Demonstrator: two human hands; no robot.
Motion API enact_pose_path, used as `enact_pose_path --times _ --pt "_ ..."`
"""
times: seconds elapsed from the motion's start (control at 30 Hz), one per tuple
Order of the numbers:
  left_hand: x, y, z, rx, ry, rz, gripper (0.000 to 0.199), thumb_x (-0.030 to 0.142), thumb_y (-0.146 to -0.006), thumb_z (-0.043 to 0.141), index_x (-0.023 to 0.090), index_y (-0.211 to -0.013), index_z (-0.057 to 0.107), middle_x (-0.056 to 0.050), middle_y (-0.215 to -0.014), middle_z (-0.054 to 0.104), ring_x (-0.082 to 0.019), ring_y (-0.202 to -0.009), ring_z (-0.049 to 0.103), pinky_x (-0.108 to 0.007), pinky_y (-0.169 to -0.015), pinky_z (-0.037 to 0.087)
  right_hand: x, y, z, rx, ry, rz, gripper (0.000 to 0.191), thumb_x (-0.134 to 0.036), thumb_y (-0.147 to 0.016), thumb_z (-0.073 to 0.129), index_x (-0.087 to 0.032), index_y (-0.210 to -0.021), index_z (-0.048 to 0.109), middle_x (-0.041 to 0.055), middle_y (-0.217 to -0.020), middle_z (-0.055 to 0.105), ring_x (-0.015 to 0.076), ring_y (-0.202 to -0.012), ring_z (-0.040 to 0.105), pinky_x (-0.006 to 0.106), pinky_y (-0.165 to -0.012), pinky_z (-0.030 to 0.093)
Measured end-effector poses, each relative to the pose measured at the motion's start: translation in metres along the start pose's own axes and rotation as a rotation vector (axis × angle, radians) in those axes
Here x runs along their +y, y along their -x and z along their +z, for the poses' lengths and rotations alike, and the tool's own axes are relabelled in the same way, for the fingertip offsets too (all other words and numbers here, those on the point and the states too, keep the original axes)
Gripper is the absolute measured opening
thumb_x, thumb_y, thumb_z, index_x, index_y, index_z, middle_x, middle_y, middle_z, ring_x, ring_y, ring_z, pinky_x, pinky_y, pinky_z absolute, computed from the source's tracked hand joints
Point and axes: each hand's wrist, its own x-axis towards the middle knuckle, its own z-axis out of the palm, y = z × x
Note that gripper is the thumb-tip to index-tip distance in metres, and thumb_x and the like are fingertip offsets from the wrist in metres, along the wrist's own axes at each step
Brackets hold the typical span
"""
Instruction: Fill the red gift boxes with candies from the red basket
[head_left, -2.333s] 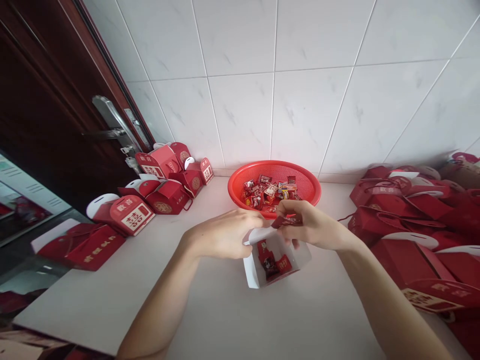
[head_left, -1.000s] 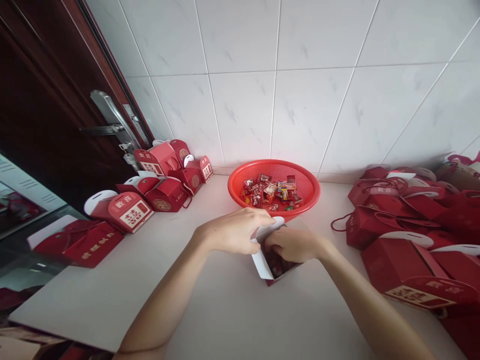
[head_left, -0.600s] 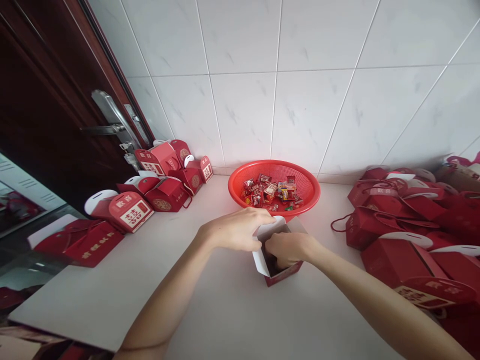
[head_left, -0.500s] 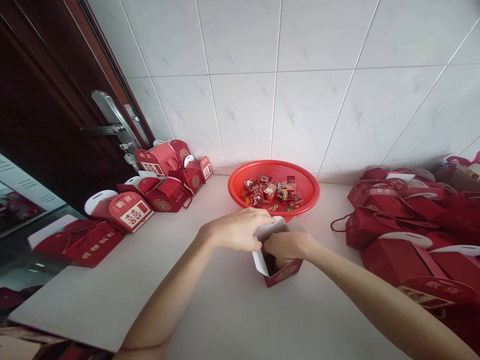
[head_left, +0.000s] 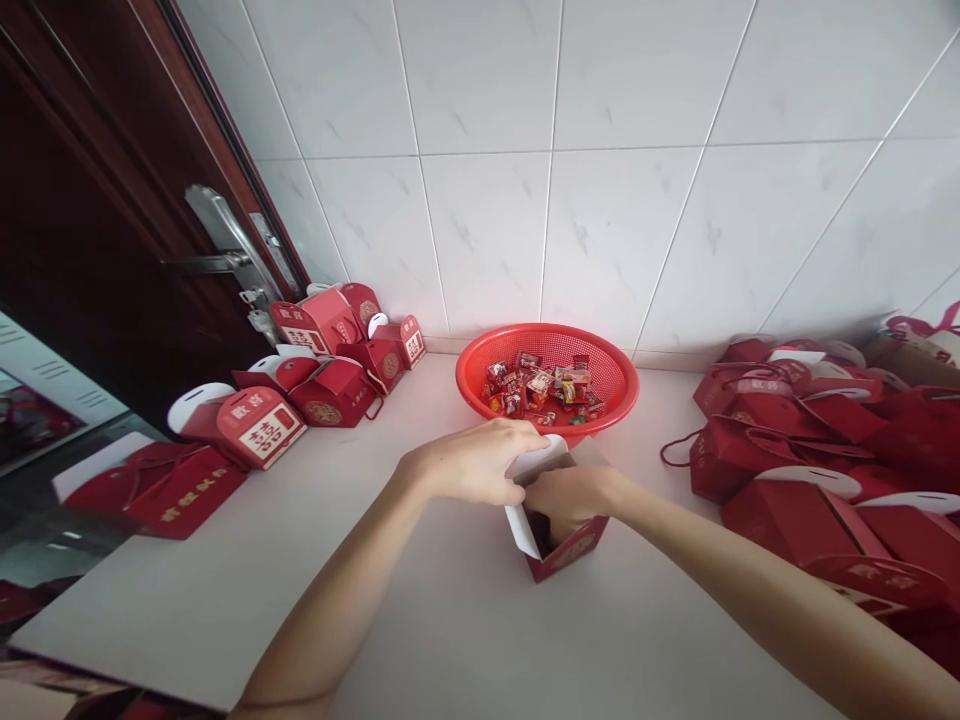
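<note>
A red cardboard gift box (head_left: 576, 556) with a white inside stands upright on the white table, its top flaps raised. My left hand (head_left: 480, 462) is closed on the box's left flap, thumb on the near side and fingers reaching behind. Down inside the same box is my right hand (head_left: 568, 497); its fingers are hidden by the box wall, so what they hold cannot be seen. Just beyond the box sits a red plastic basket (head_left: 622, 385) with several wrapped candies (head_left: 536, 385) in it.
Closed red gift boxes (head_left: 262, 425) line the table's left side towards the door (head_left: 90, 160). More red boxes (head_left: 810, 530) are heaped on the right. A white tiled wall (head_left: 480, 230) rises behind the basket. The white table's (head_left: 187, 600) left edge shows at lower left.
Both hands keep nearly the same place at the box. The view has shifted very slightly.
</note>
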Motion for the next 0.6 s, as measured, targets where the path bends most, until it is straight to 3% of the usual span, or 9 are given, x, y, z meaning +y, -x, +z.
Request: enact_pose_path --times 0.1,0.2,0.37,0.6 --pt "-0.001 -0.002 0.000 0.017 0.010 0.065 0.046 0.015 -0.075 0.063 0.022 -0.120 0.063 -0.007 -0.119 0.064 -0.026 -0.115 0.060 -0.032 -0.091 0.048 -0.002 0.013 -0.005 0.068 0.003 0.016 0.018 -0.025 -0.094 0.063 -0.012 -0.107 0.068 0.0070 -0.102 0.069 0.0206 -0.086 0.067 0.033 -0.070 0.056" --pt "-0.001 -0.004 0.000 0.036 0.031 0.109 0.045 0.012 -0.073 0.063 0.021 -0.118 0.064 -0.007 -0.114 0.065 -0.024 -0.109 0.063 -0.031 -0.088 0.048 0.002 0.028 -0.010 0.163 -0.042 -0.037 0.012 -0.008 -0.084 0.058 -0.013 -0.088 0.068 0.0036 -0.086 0.067 0.0161 -0.073 0.061 0.024 -0.051 0.041" --pt "-0.002 -0.005 0.002 0.039 0.032 0.084 0.048 0.015 -0.075 0.066 0.022 -0.122 0.062 -0.007 -0.115 0.064 -0.024 -0.108 0.062 -0.031 -0.087 0.048 0.007 0.040 -0.011 0.154 -0.104 -0.102 0.018 -0.010 -0.080 0.058 -0.019 -0.091 0.069 -0.0002 -0.089 0.068 0.0130 -0.073 0.059 0.021 -0.050 0.037" --pt "0.004 -0.001 0.001 -0.022 -0.004 0.023 0.053 0.021 -0.078 0.064 0.027 -0.130 0.056 -0.005 -0.117 0.061 -0.025 -0.115 0.057 -0.031 -0.089 0.046 -0.006 0.020 -0.003 0.059 0.049 -0.028 0.011 -0.007 -0.075 0.058 -0.013 -0.077 0.067 0.0025 -0.068 0.059 0.0160 -0.057 0.052 0.026 -0.047 0.035"
